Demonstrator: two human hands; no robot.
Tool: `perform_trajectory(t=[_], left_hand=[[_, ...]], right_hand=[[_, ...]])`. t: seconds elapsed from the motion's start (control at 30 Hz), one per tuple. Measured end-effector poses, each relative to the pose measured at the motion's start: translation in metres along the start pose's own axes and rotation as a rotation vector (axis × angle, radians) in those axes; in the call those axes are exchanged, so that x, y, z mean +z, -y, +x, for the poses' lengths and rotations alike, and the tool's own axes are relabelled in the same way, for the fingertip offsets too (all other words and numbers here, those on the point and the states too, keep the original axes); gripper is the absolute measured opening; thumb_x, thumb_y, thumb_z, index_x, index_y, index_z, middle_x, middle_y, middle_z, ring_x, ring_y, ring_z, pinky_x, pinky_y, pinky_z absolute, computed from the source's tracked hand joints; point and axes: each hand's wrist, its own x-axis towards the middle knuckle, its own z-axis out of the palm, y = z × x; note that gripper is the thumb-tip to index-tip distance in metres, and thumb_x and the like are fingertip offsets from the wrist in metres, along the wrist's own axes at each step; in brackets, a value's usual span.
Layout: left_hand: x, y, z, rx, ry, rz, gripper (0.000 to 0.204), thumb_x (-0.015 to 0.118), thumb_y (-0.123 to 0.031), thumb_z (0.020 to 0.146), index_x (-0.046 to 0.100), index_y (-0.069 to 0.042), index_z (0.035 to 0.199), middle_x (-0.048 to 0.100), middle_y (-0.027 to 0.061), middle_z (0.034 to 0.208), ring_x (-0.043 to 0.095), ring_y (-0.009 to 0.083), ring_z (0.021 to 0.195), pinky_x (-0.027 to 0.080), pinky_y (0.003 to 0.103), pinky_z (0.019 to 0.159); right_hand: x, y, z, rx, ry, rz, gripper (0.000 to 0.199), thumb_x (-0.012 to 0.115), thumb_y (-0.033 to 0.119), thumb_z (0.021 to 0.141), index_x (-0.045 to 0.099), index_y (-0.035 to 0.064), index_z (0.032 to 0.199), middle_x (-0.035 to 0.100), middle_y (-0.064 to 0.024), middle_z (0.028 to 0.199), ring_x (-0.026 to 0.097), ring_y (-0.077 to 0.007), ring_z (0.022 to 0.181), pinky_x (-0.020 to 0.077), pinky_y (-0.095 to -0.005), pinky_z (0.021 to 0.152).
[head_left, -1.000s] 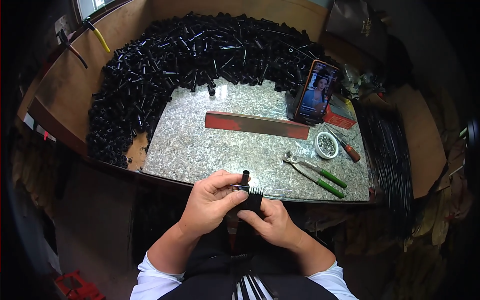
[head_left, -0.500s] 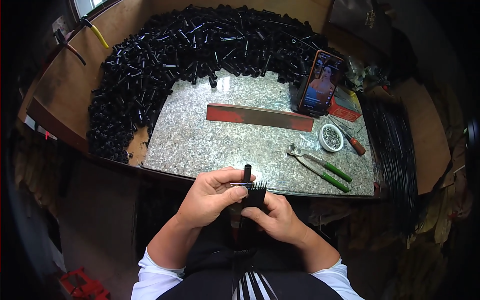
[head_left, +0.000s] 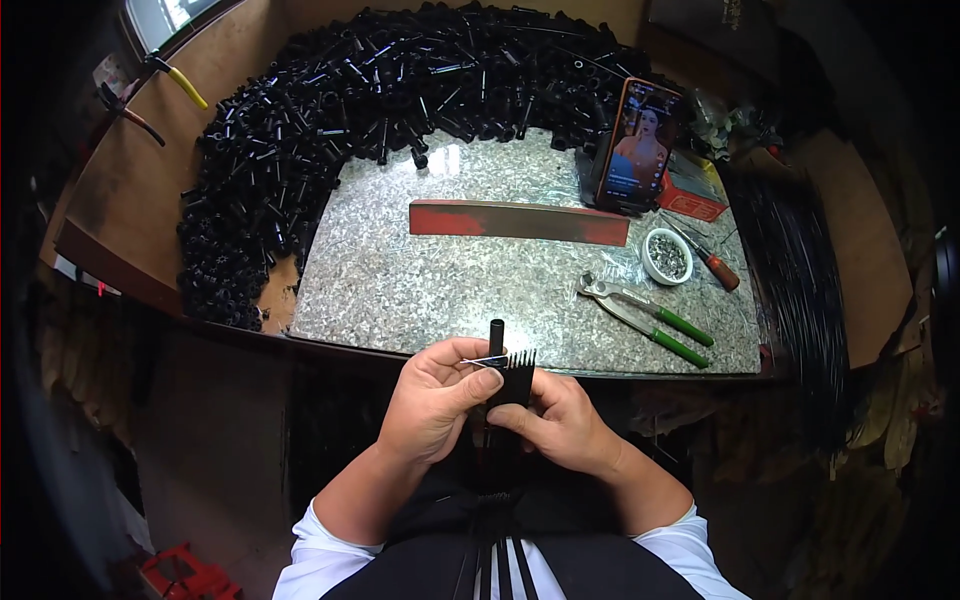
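My left hand (head_left: 432, 405) is closed, pinching a short black tube (head_left: 497, 338) that stands upright above its fingers. Thin pale wires (head_left: 478, 361) stick out sideways by the thumb tip. Just right of the tube, a flat black piece with comb-like teeth (head_left: 517, 380) along its top edge is gripped between the thumb and curled fingers of my right hand (head_left: 568, 425). The two pieces touch or nearly touch; the hands hide exactly how they meet. Both hands are in front of the near edge of the speckled tabletop (head_left: 400, 290).
A large heap of black tubular parts (head_left: 400, 80) rings the back and left. On the tabletop are a red-and-dark bar (head_left: 520, 222), green-handled pincers (head_left: 650, 322), a white bowl of small metal bits (head_left: 667, 256), a screwdriver (head_left: 720, 270) and a propped phone (head_left: 637, 150). Black strands (head_left: 800, 300) hang at right.
The whole view has shifted slightly. Both hands keep their grips with the black pieces held together, and the thin wires by my left thumb now slant differently.
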Motion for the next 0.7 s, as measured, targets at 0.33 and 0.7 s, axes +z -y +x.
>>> perform_trajectory(t=[0.33,0.7], left_hand=[[0.009,0.018,-0.004,0.072,-0.116,0.029,0.032,0.058,-0.020,0.094,0.058,0.006,0.113,0.065,0.0124,0.102,0.062,0.0165,0.095,0.047,0.030,0.088],[0.018,0.017,-0.004,0.091,-0.063,0.069,0.040,0.044,-0.029,0.100,0.057,0.005,0.117,0.060,0.0158,0.116,0.061,0.0195,0.096,0.050,0.031,0.085]], right_hand=[[-0.003,-0.002,0.001,0.124,0.011,0.137,0.020,0.070,0.015,0.085,0.060,0.0027,0.097,0.061,-0.0010,0.075,0.056,-0.0060,0.055,0.0440,-0.0197,0.046],[-0.005,-0.003,0.005,0.141,0.079,0.236,0.017,0.068,0.017,0.087,0.062,0.0020,0.093,0.057,0.0002,0.063,0.053,-0.0066,0.050,0.0411,-0.0212,0.046]])
